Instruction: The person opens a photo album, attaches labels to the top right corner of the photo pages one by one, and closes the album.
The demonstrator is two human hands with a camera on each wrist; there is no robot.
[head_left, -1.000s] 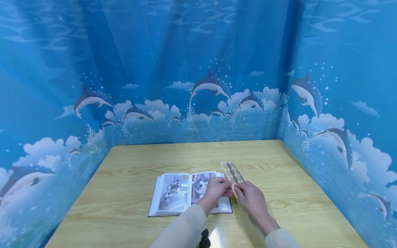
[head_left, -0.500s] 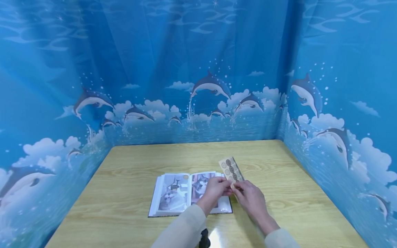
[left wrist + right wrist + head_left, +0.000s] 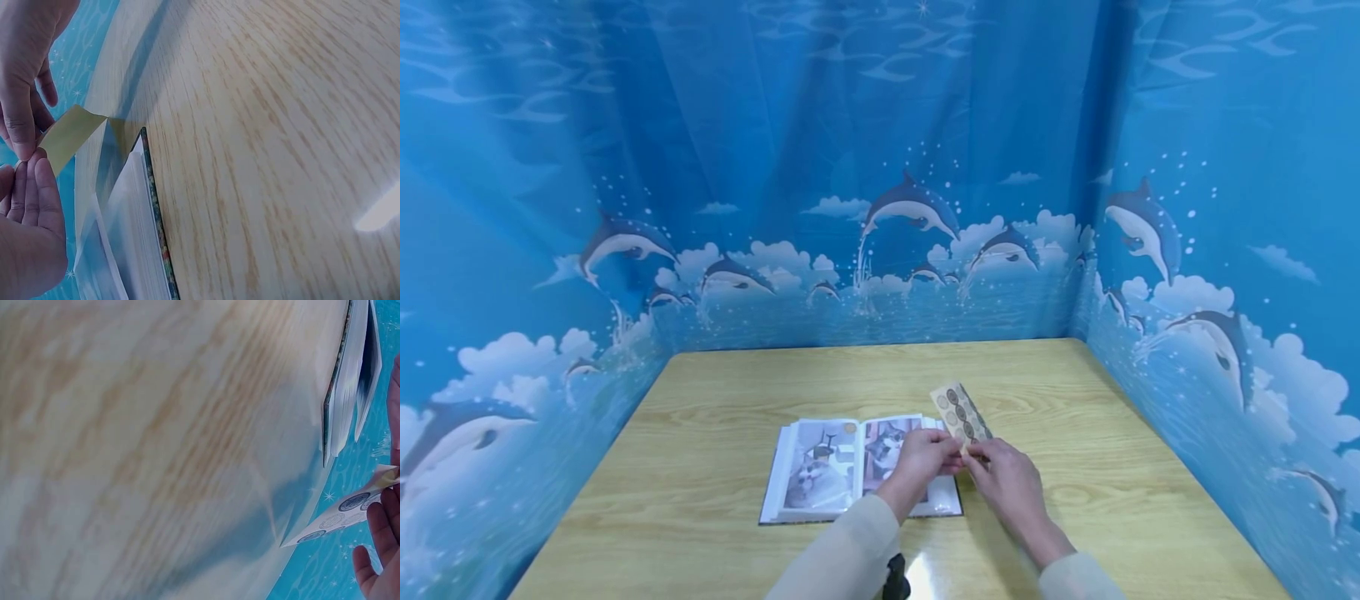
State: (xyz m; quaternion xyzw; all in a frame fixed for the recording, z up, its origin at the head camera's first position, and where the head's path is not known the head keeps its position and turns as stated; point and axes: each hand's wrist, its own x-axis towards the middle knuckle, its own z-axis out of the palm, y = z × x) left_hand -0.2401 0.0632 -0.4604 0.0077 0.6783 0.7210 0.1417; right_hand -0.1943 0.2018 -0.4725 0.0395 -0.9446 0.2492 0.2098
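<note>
In the head view a tan sheet of round stickers (image 3: 953,410) stands raised beside the open photo album (image 3: 952,502). My right hand (image 3: 1011,483) pinches the sheet's near edge between thumb and fingers. Above the album's right page, my left hand (image 3: 919,460) meets it there, fingertips at the same edge. The left wrist view shows the sheet's plain yellowish back (image 3: 74,132) running out from between both hands' fingertips. Printed circles face the right wrist view, where the sheet (image 3: 337,515) bends near the fingers. Whether a single sticker is lifted is hidden by the fingers.
The album lies on a wood-grain table (image 3: 730,400), with cat photos on both pages. One round sticker (image 3: 850,428) is at the left page's top corner. A blue dolphin-print curtain (image 3: 820,308) encloses the table's back and sides. Something small and black (image 3: 896,577) shows by the left sleeve.
The sticker sheet has swung up and tilted slightly left between the first frame and the middle one, then dipped a little. Both hands have stayed almost in place.
</note>
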